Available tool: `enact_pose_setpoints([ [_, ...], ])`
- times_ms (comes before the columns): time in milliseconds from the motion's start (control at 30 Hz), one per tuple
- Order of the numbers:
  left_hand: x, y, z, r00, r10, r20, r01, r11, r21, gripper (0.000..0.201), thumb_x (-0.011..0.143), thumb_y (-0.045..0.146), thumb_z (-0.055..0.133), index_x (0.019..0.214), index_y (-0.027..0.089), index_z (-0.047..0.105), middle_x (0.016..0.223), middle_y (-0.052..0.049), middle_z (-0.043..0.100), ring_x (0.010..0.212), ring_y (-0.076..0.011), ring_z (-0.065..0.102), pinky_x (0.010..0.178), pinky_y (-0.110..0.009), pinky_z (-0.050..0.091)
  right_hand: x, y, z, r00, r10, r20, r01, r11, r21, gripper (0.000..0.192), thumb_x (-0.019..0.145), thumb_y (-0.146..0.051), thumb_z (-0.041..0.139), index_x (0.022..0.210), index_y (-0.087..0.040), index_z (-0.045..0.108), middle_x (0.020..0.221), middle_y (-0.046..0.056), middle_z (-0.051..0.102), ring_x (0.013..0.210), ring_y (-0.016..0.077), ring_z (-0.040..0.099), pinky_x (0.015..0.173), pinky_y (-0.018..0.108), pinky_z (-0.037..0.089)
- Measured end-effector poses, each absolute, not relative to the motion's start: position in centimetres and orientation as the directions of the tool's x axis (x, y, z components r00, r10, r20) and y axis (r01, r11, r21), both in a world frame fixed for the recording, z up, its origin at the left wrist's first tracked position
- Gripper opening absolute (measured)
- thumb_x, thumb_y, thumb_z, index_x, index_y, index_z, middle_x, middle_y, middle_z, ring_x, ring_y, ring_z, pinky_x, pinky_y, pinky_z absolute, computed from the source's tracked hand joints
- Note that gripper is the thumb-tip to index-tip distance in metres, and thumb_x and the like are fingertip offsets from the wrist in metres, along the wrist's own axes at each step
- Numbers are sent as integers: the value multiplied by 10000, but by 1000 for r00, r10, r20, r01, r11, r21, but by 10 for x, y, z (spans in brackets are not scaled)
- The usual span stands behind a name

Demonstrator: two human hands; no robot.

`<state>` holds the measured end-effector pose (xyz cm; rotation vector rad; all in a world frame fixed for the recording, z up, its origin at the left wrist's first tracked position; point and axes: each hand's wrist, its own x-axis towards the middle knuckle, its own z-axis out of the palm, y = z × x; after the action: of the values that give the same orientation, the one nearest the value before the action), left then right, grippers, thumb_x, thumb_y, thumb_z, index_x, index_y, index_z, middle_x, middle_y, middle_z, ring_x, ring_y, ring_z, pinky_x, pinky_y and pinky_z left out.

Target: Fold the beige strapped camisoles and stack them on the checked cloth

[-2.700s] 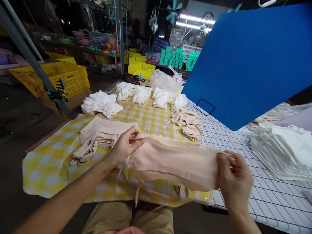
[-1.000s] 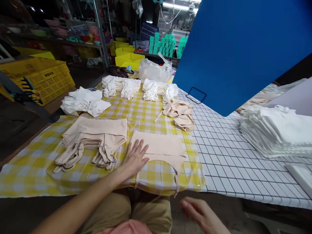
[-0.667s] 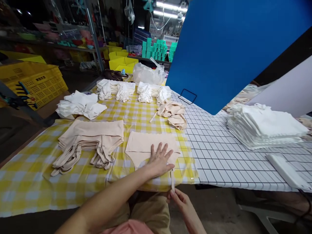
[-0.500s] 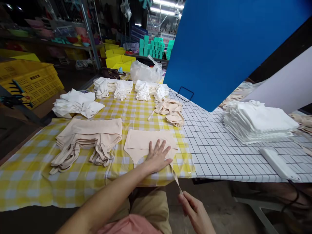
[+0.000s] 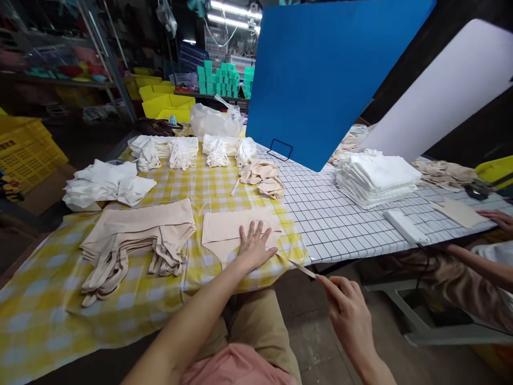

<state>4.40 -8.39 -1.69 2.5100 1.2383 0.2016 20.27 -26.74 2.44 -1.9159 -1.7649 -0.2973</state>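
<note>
My left hand [image 5: 254, 247] lies flat on a beige strappy top [image 5: 220, 225], fingers spread, pressing it to the tablecloth. From under that hand, a thin beige strap [image 5: 302, 268] runs out past the table's front edge. Its far end is pinched between the thumb and fingers of my right hand [image 5: 349, 307], which is in the air right of my knees. Left of the flat top lies a layered stack of similar beige tops [image 5: 140, 222], straps hanging toward me. A loose heap of beige fabric pieces [image 5: 264, 179] sits behind the top.
Folded white garments [image 5: 162, 147] and a white pile [image 5: 108, 182] lie farther back. A blue board [image 5: 308, 80] leans over the grid-patterned cloth [image 5: 312, 214]. To the right are a white stack [image 5: 377, 176], a white bar-shaped device [image 5: 404, 225] and another person's hand [image 5: 499, 218].
My right hand has moved up and to the right, drawing the strap out sideways. The view has turned right, bringing another person into sight. My left hand stays on the top.
</note>
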Motion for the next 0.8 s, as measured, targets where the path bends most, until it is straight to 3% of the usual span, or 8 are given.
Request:
enact_pose_setpoints([
  [300, 43, -84, -28, 624, 772, 124, 707, -624, 333, 575, 848, 480, 360, 1371, 245, 327, 1487, -80, 180, 1364, -310, 75, 1070, -561, 4, 192, -242, 55, 201, 884, 423, 897, 8, -442, 277, 837, -189, 377, 804, -206, 651, 890, 68, 630, 790, 175, 632, 649, 256, 500],
  [467, 40, -84, -23, 629, 770, 112, 693, -620, 369, 568, 842, 423, 389, 1375, 239, 322, 1482, -84, 193, 1363, -322, 66, 1068, -575, 0, 182, -226, 68, 177, 861, 476, 904, 48, -424, 233, 858, -228, 407, 871, -210, 639, 900, 78, 620, 813, 181, 629, 680, 269, 509],
  [567, 36, -84, -18, 684, 719, 126, 616, -661, 428, 613, 815, 324, 437, 1397, 255, 258, 1488, -61, 176, 1367, -298, 63, 1075, -568, 10, 178, -213, 77, 92, 877, 471, 901, 128, -415, 190, 866, -216, 431, 907, -206, 616, 908, 76, 605, 818, 169, 616, 691, 254, 500],
  [667, 34, -86, -9, 783, 600, 166, 456, -734, 503, 678, 781, 204, 436, 1413, 250, 196, 1486, -34, 188, 1371, -233, 92, 1102, -508, 34, 178, -199, 88, 25, 893, 450, 865, 207, -458, 187, 884, -189, 406, 909, -206, 591, 867, 66, 603, 802, 159, 601, 684, 245, 484],
  [733, 36, -90, -3, 827, 528, 193, 323, -727, 605, 679, 772, 205, 458, 1407, 218, 219, 1465, -50, 252, 1357, -218, 168, 1113, -467, 64, 180, -189, 92, -13, 911, 413, 826, 242, -509, 190, 893, -177, 388, 939, -208, 570, 843, 56, 603, 778, 154, 590, 669, 244, 474],
  [800, 41, -96, 4, 826, 530, 194, 212, -610, 764, 619, 776, 265, 502, 1364, 187, 326, 1390, -79, 398, 1282, -230, 340, 1091, -425, 196, 186, -179, 93, -62, 932, 357, 779, 269, -566, 185, 897, -175, 381, 959, -211, 552, 831, 50, 599, 759, 151, 579, 661, 246, 465],
])
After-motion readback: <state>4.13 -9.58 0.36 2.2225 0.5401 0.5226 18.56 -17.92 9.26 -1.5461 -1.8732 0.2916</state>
